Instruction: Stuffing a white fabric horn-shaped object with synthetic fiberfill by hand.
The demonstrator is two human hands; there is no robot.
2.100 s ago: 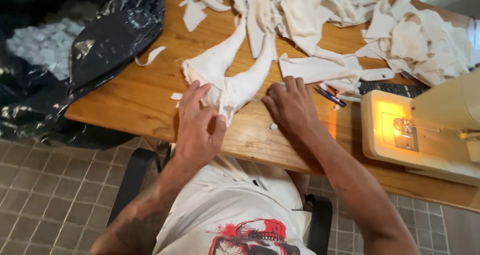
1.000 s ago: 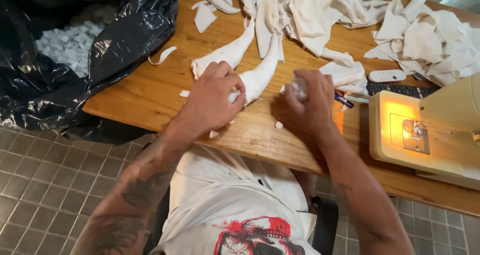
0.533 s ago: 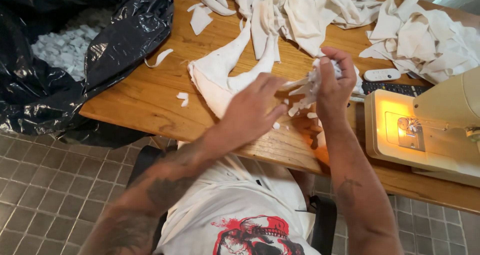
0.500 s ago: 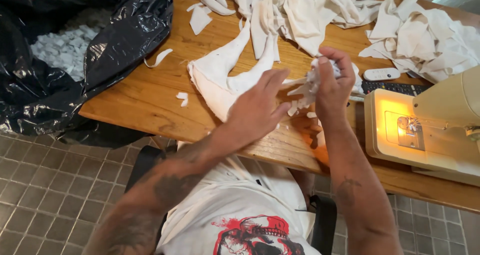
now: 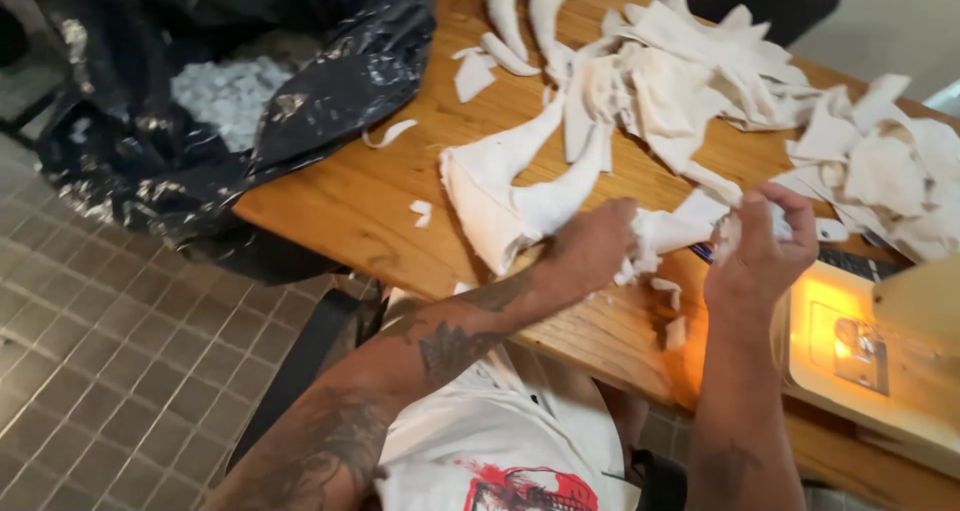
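1. White cloth piece [image 5: 672,233] held above the table [image 5: 350,196] edge, stretched between both hands.
2. Left hand [image 5: 592,246] fingers closed, gripping one end.
3. Right hand [image 5: 762,251] pinches the other end, bunched.
4. Forked white cloth [image 5: 510,191] lies just left, touching the left hand.
5. Lit sewing machine [image 5: 880,356] beside the right hand.
6. Scrap pile [image 5: 720,81] behind; black bag [image 5: 150,141] far left.

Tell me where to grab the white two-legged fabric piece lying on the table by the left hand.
Pinch the white fabric piece at its folded wide end near the table edge, coming from the left. That end lies thick and free; the two narrow legs run toward the scrap pile.
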